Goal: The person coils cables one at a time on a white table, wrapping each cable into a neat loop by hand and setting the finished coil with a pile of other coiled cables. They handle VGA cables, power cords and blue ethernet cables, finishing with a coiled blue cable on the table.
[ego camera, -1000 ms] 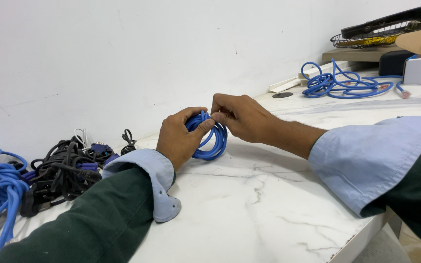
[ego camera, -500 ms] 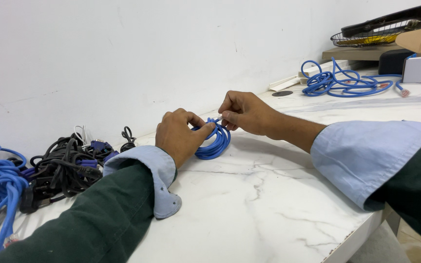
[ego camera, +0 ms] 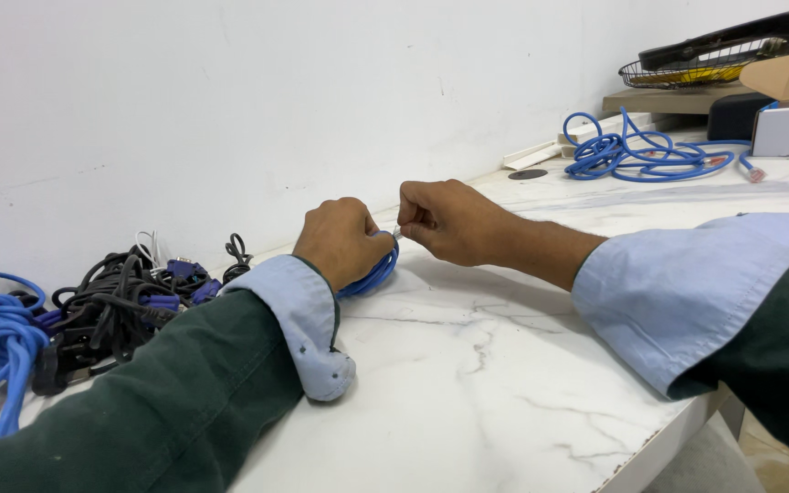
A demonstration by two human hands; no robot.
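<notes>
On the white marble table (ego camera: 504, 383), close to the wall, the left hand (ego camera: 340, 239) is closed around a coiled blue cable (ego camera: 374, 274), most of which it hides. Just right of the coil, the right hand (ego camera: 445, 221) pinches the cable's small end. Left of the coil lies a tangle of black cords (ego camera: 107, 301); far right, another loose blue cable (ego camera: 636, 155).
</notes>
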